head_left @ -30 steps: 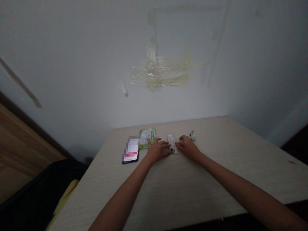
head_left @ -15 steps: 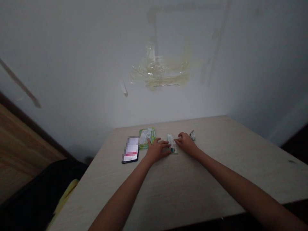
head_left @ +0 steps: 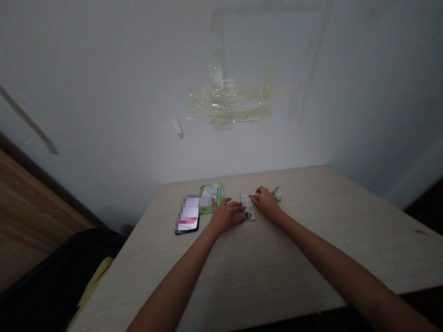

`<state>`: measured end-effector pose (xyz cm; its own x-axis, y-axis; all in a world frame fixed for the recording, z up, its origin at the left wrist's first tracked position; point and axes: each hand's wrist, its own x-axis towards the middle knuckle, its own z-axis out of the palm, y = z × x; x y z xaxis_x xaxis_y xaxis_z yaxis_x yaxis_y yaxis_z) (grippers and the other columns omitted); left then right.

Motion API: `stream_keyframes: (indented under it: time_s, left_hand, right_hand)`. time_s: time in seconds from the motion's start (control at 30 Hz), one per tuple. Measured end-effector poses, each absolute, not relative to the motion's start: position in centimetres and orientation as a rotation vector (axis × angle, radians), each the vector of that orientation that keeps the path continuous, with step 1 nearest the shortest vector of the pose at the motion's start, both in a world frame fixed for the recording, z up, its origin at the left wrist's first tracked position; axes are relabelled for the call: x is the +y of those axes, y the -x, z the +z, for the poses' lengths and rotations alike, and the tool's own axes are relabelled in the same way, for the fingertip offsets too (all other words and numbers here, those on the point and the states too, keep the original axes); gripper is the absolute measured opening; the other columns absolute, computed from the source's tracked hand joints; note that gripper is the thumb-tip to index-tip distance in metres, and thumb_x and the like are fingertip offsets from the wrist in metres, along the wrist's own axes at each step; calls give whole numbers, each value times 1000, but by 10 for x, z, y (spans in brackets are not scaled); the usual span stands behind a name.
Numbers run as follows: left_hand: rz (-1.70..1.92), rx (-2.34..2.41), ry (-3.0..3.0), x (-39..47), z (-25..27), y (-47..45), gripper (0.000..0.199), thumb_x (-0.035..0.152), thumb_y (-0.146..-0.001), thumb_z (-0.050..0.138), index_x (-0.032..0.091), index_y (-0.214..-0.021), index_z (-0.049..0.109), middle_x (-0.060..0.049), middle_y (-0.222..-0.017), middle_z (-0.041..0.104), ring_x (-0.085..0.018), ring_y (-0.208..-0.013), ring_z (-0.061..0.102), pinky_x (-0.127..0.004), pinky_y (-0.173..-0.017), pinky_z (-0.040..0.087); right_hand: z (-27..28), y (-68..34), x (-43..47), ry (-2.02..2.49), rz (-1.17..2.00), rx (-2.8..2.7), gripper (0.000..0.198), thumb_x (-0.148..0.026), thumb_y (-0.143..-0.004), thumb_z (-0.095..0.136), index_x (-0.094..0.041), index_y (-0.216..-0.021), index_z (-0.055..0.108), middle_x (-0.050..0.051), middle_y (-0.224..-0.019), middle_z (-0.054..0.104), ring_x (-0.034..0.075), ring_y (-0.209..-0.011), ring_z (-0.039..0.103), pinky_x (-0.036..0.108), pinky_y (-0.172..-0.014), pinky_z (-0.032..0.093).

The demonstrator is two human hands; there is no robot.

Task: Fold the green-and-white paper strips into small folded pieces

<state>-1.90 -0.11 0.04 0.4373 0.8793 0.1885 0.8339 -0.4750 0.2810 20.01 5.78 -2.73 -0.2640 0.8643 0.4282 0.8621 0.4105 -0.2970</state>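
Note:
A small flat printed packet (head_left: 248, 207), white with green edges and a dark patch low down, lies on the table between my hands. My left hand (head_left: 225, 217) has its fingers spread, their tips resting on the packet's left side. My right hand (head_left: 267, 203) reaches in from the other side, one fingertip at the packet's upper right edge and its fingers apart. A larger green and white packet (head_left: 211, 197) lies just beyond my left hand. Behind my right hand sits a crumpled white and green wrapper (head_left: 277, 193), partly hidden.
A phone with a blurred screen (head_left: 188, 216) lies left of the green packet. The pale wooden table (head_left: 270, 272) meets a wall bearing peeling clear tape (head_left: 235, 103). Dark and yellow cloth (head_left: 95, 281) is at the left, beside a wooden panel (head_left: 24, 212).
My right hand has shifted slightly up and to the left along the small packet's edge. My left hand stays in place.

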Motion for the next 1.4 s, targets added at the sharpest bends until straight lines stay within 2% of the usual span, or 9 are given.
stream_keyframes:
  time_s: [0.2,0.4,0.67,0.93,1.1,1.27,1.4]
  left_hand:
    - [487,1526,-2534,-1,-1,18,39,60,-82,59,45,-118,64,4,-133,61,-33,-134,37,-76,-107,-6]
    - [451,1543,-2556,-2,1,18,40,60,-82,58,45,-119,63,5,-134,61,-32,-134,37,-74,-110,-2]
    - [489,1534,-2537,-3,0,18,38,58,-83,60,44,-118,64,4,-133,61,-32,-134,37,-76,-107,-7]
    - [530,1559,-2597,-11,1,14,34,55,-87,56,43,-118,64,3,-130,64,-31,-131,40,-77,-106,-9]
    - [636,1559,-2623,-14,0,13,29,52,-89,54,38,-110,67,2,-121,67,-30,-130,42,-76,-106,-11]
    - [655,1622,-2612,-11,-2,17,23,48,-87,59,32,-100,69,0,-114,68,-26,-125,46,-74,-108,-9]
    - [673,1655,-2589,-9,-6,18,22,47,-85,62,31,-98,68,0,-123,65,-27,-129,44,-74,-109,-7]
  right_hand:
    - [-20,-196,58,1486,23,-2155,31,-35,-95,51,-20,-96,78,16,-107,60,28,-101,54,38,-92,41]
    - [-19,-193,61,1583,-18,-2143,33,-37,-96,49,-20,-98,77,13,-107,60,24,-102,53,33,-92,39]
    - [-21,-191,62,1655,-43,-2142,37,-41,-98,43,-23,-107,75,12,-111,59,24,-104,52,33,-92,38]
    - [-29,-200,63,1528,88,-2111,29,-36,-95,52,-28,-115,71,11,-113,59,24,-107,52,36,-94,40]
    - [-35,-205,61,1270,185,-2062,21,-26,-89,62,-22,-103,76,10,-108,62,21,-104,56,35,-95,43]
    - [-37,-203,55,1057,225,-2163,14,-21,-84,66,-23,-91,78,9,-104,64,21,-99,58,36,-91,46]
    - [-36,-203,54,946,233,-2222,13,-23,-83,67,-24,-91,78,8,-102,66,21,-98,60,36,-90,47]
